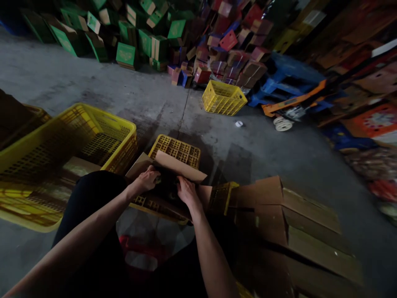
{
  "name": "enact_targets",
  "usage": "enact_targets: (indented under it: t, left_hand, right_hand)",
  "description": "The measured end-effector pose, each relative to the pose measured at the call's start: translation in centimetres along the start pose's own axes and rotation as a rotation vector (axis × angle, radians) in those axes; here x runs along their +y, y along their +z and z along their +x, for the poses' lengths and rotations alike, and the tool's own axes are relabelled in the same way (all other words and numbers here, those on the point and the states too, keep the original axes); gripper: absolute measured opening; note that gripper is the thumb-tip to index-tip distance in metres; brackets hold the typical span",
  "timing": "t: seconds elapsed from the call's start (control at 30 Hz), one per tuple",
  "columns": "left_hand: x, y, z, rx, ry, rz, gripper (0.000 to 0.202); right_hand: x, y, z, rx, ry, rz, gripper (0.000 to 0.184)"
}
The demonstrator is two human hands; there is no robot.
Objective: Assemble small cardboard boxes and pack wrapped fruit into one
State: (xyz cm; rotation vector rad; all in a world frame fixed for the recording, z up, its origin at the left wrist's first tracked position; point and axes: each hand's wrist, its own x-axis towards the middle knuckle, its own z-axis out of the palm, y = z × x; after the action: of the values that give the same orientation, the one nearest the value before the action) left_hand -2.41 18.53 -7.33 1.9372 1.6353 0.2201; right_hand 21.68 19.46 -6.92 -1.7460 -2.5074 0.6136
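An open cardboard box (180, 165) with raised flaps rests on an upturned yellow crate (189, 152) in front of my knees. My left hand (148, 179) is at the box's left side, its fingers curled round something small and greenish that I cannot make out. My right hand (187, 191) reaches in at the right side, fingers bent down into the dark opening. Whether those fingers grip anything is hidden. The inside of the box is too dark to tell its contents.
A large yellow crate (132, 131) stands on the left, with cardboard inside. Flattened cardboard boxes (310, 231) are stacked on the right. Farther off are a small yellow crate (221, 99), an orange pallet jack (294, 101), blue pallets (288, 74) and piled green boxes (125, 54).
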Motion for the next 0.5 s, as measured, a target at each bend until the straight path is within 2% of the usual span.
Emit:
enact_targets:
  t: [0.07, 0.17, 0.27, 0.37, 0.5]
  left_hand:
    - [0.3, 0.1, -0.4, 0.003, 0.018, 0.033, 0.049]
    - [1.1, 0.1, -0.9, 0.08, 0.05, 0.119, 0.04]
    - [1.6, -0.1, -1.0, 0.137, 0.06, 0.119, 0.036]
    - [2.0, -0.1, -0.6, 0.1, 0.097, 0.055, 0.043]
    - [2.3, 0.1, 0.1, 0.06, 0.161, -0.046, 0.05]
  right_hand:
    - [-0.2, 0.0, 0.1, -0.003, 0.017, -0.021, 0.043]
    - [-0.5, -0.2, 0.0, -0.022, 0.027, -0.066, 0.048]
    - [-0.8, -0.4, -0.3, -0.038, 0.03, -0.101, 0.044]
    - [-1.1, -0.5, -0.6, -0.016, 0.018, -0.107, 0.036]
    - [-1.1, -1.0, -0.8, 0.035, 0.0, -0.089, 0.034]
